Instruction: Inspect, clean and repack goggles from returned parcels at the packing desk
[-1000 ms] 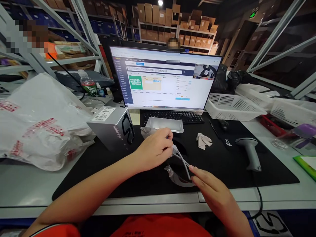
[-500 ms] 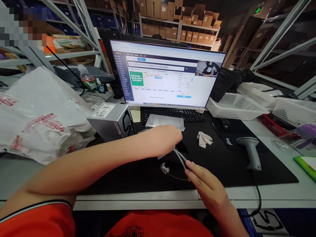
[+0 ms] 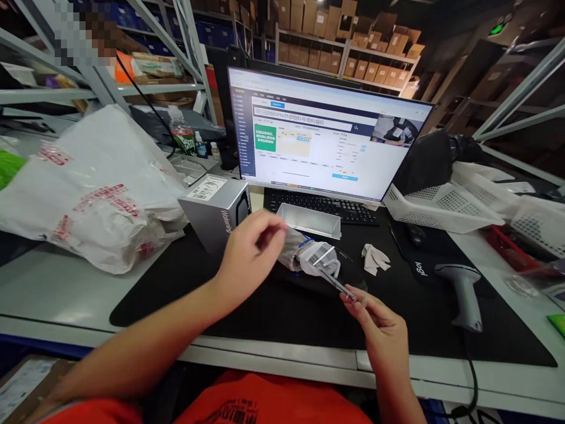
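My left hand [image 3: 251, 256] is raised over the black mat, its thumb and fingertips curled together. Whether anything thin is pinched there, I cannot make out. Beside those fingertips lies a crumpled bundle in clear plastic wrapping [image 3: 291, 250], with a bit of blue showing. A white loop-shaped part [image 3: 311, 253] sits at its right end. From that part a thin grey cable [image 3: 333, 279] runs down to my right hand [image 3: 379, 330], whose thumb and fingers pinch its end. Just behind the bundle is an open, shallow silvery tray [image 3: 309, 222].
A silver-grey box [image 3: 212, 212] and a white plastic bag [image 3: 101, 194] stand on the left. The monitor [image 3: 318, 141] and keyboard [image 3: 353, 212] are behind. On the right are a crumpled cloth [image 3: 375, 259], a mouse [image 3: 415, 235], a barcode scanner [image 3: 461, 294] and white baskets [image 3: 441, 206].
My left hand has drawn back left from above the cable, uncovering the wrapped bundle. My right hand has gone from fingers laid along the cable to pinching its end. The view has shifted left.
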A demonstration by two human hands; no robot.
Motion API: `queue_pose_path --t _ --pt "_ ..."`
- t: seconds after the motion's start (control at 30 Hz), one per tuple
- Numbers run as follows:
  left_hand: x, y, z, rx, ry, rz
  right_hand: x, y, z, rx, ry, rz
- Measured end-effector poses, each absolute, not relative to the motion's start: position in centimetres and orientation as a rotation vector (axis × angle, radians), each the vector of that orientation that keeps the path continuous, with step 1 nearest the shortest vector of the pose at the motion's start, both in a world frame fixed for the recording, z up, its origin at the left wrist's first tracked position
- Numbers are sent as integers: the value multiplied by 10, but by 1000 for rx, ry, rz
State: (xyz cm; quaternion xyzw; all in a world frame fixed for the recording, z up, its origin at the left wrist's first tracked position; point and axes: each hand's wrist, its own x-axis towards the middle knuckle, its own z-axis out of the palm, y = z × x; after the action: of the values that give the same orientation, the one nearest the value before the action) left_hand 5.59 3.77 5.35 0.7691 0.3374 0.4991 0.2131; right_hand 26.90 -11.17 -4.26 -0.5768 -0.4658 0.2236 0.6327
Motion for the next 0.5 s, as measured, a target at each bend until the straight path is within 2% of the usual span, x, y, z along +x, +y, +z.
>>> queue_pose_path --t 0.07,0.17,0.27,0.4,0.5 --pt "43 20 24 2046 1054 1338 265 -108 -49 -1259 -963 669" --pt "45 -2 -10 2068 1153 1067 255 -106 -55 -1225 -996 717" --pt "59 -8 -20 2085 1325 928 245 -109 -55 -1261 -1152 601" --pt "67 2 -22 2109 1506 934 233 -112 -52 -1310 -1395 347" --pt "64 5 -28 2223 1469 981 228 -111 -50 -1308 -1529 195"
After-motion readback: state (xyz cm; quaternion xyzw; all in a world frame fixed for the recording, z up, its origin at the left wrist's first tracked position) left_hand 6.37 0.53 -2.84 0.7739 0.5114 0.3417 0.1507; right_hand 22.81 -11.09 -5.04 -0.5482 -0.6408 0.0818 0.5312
